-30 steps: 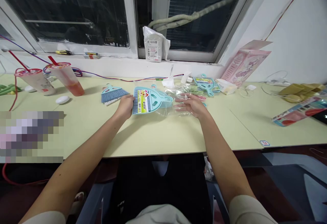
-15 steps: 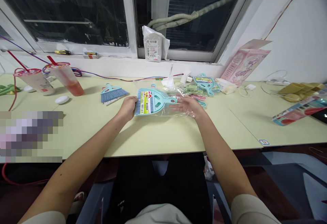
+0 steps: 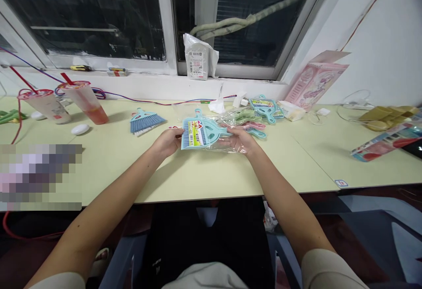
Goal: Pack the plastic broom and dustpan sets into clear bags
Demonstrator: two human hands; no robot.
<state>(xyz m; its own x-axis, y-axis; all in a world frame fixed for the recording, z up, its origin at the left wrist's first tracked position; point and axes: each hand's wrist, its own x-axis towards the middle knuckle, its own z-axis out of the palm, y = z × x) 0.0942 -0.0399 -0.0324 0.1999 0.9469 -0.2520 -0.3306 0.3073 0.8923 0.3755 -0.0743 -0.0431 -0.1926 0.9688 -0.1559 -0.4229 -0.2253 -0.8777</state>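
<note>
A light-blue dustpan and brush set (image 3: 209, 131) with a yellow label is held level just above the table, its handle pointing right. Clear plastic wrapping (image 3: 219, 147) trails round its handle end. My left hand (image 3: 169, 142) is closed on the wide left edge, thumb on top. My right hand (image 3: 243, 139) closes round the handle end and the plastic, its fingers partly under the wrapping. To the left lies a loose blue brush (image 3: 147, 122) with blue and white bristles. Behind my right hand are more sets, with a pink handle (image 3: 255, 126) and a blue one (image 3: 263, 110).
Two drink cups with red straws, one with red liquid (image 3: 99, 115), stand at the left beside a white oval object (image 3: 80, 129). A white packet (image 3: 198, 60) sits on the sill. A pink box (image 3: 318, 80) and olive-coloured objects (image 3: 382, 117) are at right.
The dustpan and brush set has shifted slightly right with my left hand. My right hand has moved a little left, its fingers closing round the handle end.
</note>
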